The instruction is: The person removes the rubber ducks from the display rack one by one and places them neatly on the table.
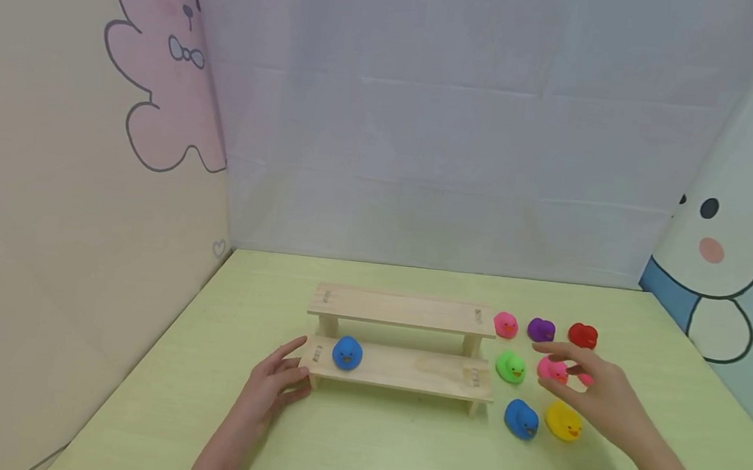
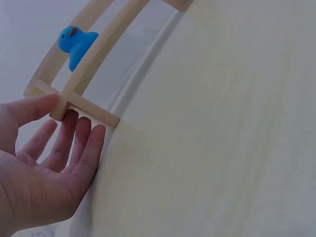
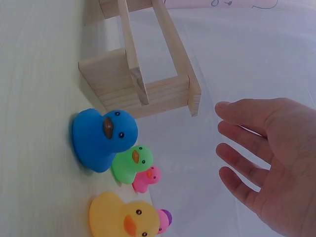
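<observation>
A two-tier wooden shelf stands on the table, one blue rubber duck on the left of its lower board. My left hand holds the left end of that board, thumb on the upper side and fingers beneath in the left wrist view. My right hand hovers with loosely bent fingers over the ducks right of the shelf, nothing in its grasp. Under and around it are a pink duck, a green duck, a yellow duck and a second blue duck. Another pink shape is partly hidden behind the hand.
Farther back stand another pink duck, a purple duck and a red duck. The light green table ends at a pale back curtain, with cartoon-printed panels on both sides.
</observation>
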A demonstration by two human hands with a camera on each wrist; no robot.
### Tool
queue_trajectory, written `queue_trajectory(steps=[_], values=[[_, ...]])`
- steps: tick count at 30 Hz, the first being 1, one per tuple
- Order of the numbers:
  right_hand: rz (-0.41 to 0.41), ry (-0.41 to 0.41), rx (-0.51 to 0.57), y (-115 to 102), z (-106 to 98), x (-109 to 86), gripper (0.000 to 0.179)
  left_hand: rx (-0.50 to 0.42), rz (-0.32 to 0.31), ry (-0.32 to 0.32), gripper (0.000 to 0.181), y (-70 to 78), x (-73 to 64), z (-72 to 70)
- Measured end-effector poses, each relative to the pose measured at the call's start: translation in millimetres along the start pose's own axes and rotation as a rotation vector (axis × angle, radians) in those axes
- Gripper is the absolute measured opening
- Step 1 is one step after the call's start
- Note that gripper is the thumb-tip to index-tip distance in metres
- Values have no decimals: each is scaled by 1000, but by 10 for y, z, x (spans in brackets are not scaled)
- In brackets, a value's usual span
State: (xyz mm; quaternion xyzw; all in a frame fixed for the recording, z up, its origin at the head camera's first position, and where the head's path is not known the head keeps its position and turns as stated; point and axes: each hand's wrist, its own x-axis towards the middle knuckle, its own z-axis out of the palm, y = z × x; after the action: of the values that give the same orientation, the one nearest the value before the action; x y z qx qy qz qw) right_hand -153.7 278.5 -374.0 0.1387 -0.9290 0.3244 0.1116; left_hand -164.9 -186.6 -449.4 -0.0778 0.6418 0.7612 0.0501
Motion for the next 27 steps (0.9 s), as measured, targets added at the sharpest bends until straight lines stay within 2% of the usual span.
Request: queue_trajectory(steps=[3,6,10,17,21,27], values=[[-53,37,21,-66,50,74,42,29,2,-47,60,9,39,-44],[-117,69,43,-139,120,164,41,11,-26,-98,62,-1,72,-102],[-232,106,88,-232,252,303,42,-13,-38,-133,64,-6,91,-134],[-346,95,246,-458,595,527,43,-23,-48,-114,61,-8,84,-124],[-411,98,321,-586,787,620,41,-24,-49,-124,61,2,61,-132],[-433,110,384,-779,966,717,42,-35,-58,-110,61,14,34,-135]])
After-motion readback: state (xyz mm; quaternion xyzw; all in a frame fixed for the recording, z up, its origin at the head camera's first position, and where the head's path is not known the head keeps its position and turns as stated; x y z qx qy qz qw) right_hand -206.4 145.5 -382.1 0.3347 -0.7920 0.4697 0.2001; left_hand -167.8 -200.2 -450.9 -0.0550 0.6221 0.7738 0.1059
